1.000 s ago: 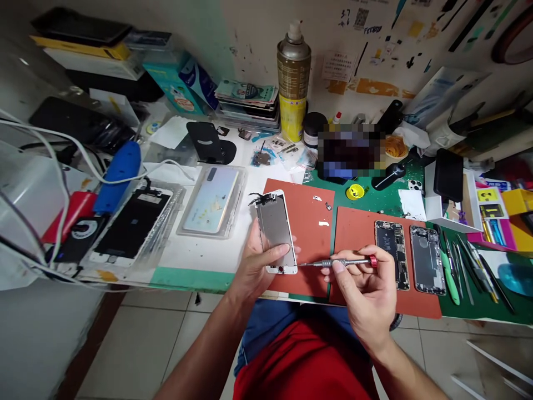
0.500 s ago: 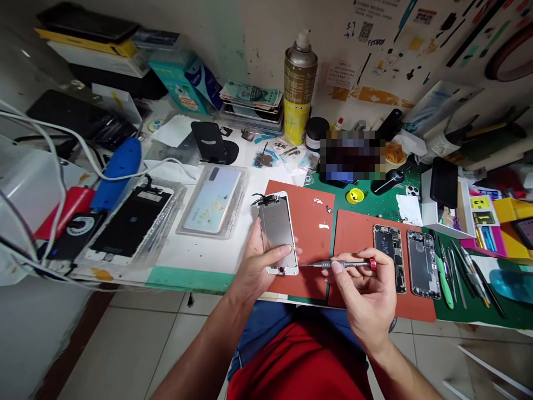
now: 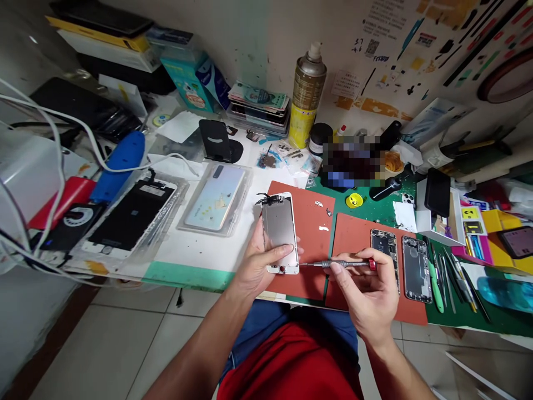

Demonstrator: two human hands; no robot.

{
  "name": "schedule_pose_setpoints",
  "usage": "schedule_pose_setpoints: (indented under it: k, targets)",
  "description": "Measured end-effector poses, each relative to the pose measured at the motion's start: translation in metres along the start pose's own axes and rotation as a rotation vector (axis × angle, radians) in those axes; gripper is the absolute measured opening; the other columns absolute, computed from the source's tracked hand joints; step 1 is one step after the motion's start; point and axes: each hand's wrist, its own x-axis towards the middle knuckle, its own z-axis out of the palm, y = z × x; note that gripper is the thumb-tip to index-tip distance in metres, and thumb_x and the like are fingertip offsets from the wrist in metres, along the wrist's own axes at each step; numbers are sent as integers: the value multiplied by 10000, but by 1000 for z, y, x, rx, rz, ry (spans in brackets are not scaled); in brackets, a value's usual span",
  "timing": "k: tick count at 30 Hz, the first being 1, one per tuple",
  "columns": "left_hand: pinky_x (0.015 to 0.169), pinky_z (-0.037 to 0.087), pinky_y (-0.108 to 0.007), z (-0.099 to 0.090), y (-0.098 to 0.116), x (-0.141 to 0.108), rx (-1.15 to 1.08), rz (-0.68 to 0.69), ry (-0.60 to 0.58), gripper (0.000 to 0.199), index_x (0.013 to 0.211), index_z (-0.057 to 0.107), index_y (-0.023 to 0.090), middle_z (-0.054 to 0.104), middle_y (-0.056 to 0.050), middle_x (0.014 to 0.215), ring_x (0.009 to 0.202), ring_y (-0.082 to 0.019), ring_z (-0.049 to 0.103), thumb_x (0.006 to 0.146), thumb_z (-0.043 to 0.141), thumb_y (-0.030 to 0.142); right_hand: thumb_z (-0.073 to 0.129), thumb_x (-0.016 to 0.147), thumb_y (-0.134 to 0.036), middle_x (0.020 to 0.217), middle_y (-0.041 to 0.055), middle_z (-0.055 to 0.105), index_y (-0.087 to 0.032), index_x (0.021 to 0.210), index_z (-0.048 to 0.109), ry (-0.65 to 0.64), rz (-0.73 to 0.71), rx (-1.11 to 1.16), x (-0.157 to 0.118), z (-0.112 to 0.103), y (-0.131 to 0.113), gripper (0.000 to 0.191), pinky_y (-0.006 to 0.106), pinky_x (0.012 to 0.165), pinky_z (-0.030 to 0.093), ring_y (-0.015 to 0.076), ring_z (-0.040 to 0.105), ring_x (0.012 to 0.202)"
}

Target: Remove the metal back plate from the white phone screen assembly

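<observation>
My left hand (image 3: pixel 260 258) grips a phone screen assembly (image 3: pixel 278 225), its metal back facing up and its thumb-side edge near me. Loose flex cables stick out at its far end. My right hand (image 3: pixel 370 289) pinches a slim screwdriver (image 3: pixel 339 264) with a grey shaft and red cap. The driver lies nearly level, its tip at the right lower edge of the screen assembly; whether it touches a screw is too small to tell. Beneath are two reddish-brown mats (image 3: pixel 310 239). Beyond my right hand lies an opened phone body (image 3: pixel 383 247), partly hidden by the fingers.
Right of it sit a bare phone housing (image 3: pixel 416 269), a green pry tool (image 3: pixel 435 283) and several tweezers (image 3: pixel 460 278). A boxed pale phone (image 3: pixel 215 197) and another screen (image 3: pixel 133 216) lie left. A spray can (image 3: pixel 306 100) stands at the back.
The camera view has shifted slightly, so the bench's right side appears further left. Both hands keep their holds, and the screwdriver tip stays by the screen assembly's edge.
</observation>
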Motion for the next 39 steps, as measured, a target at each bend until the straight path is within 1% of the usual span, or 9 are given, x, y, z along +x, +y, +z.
schedule_pose_setpoints:
  k: [5, 10, 16, 20, 22, 26, 28, 34, 39]
  targets:
    - [649, 661, -313, -2, -1, 1, -5, -3, -11, 951, 1530, 440, 345, 775, -30, 948, 795, -260, 808, 737, 940, 190, 832, 921, -182, 1000, 26, 827, -276, 1168, 592, -41, -25, 18, 0, -2, -1, 357, 368, 836, 718, 207, 827, 904]
    - [685, 664, -323, -3, 0, 1, -18, -3, -15, 911, 1505, 457, 340, 779, -26, 954, 792, -249, 805, 744, 931, 177, 845, 914, -200, 922, 3, 828, -269, 1136, 585, -7, 18, 16, 2, 0, 0, 349, 304, 687, 704, 183, 812, 753]
    - [678, 657, -333, 0, 0, 1, -23, -11, 8, 898, 1471, 463, 319, 778, -27, 947, 779, -253, 799, 722, 938, 179, 860, 904, -235, 896, 3, 824, -265, 1122, 572, 18, 52, 3, 3, 2, 0, 362, 298, 652, 693, 186, 806, 713]
    - [662, 655, -321, 1, 1, 2, -22, -12, 17, 905, 1454, 460, 313, 777, -28, 930, 772, -253, 797, 703, 947, 179, 846, 914, -230, 937, 12, 828, -268, 1127, 575, -16, 15, 1, 3, 0, 1, 347, 323, 750, 706, 196, 825, 808]
    - [654, 652, -313, 1, 2, 2, -10, -9, 22, 921, 1455, 457, 313, 775, -27, 915, 762, -249, 793, 690, 954, 189, 845, 917, -243, 933, 15, 824, -265, 1070, 573, -31, 2, -16, 4, -1, 2, 312, 325, 747, 702, 200, 824, 813]
    - [638, 655, -313, 3, 5, 1, 46, -27, 100, 902, 1395, 491, 301, 779, -31, 913, 755, -255, 789, 645, 984, 214, 854, 914, -324, 733, -15, 760, -249, 892, 552, -30, 42, -158, 6, -2, 2, 312, 251, 530, 583, 158, 730, 567]
    - [598, 650, -308, 6, 7, 0, 82, -29, 137, 879, 1335, 518, 307, 787, -30, 922, 739, -258, 784, 607, 1002, 212, 853, 910, -375, 625, -43, 684, -243, 848, 557, -14, 82, -214, 7, -1, 1, 330, 237, 486, 501, 131, 652, 499]
    - [637, 660, -261, 13, 12, 2, 154, -18, 203, 794, 1237, 637, 343, 793, 25, 887, 742, -212, 768, 557, 1003, 159, 827, 901, -438, 567, -101, 494, -248, 834, 533, -59, 139, -131, 15, 3, 5, 356, 234, 467, 328, 85, 438, 472]
    - [594, 670, -297, 10, 12, 7, 191, -37, 274, 820, 1189, 703, 403, 793, 43, 861, 705, -229, 759, 473, 986, 122, 799, 903, -417, 621, -91, 517, -254, 894, 521, -158, 132, -87, 18, -1, 7, 322, 240, 498, 342, 95, 451, 513]
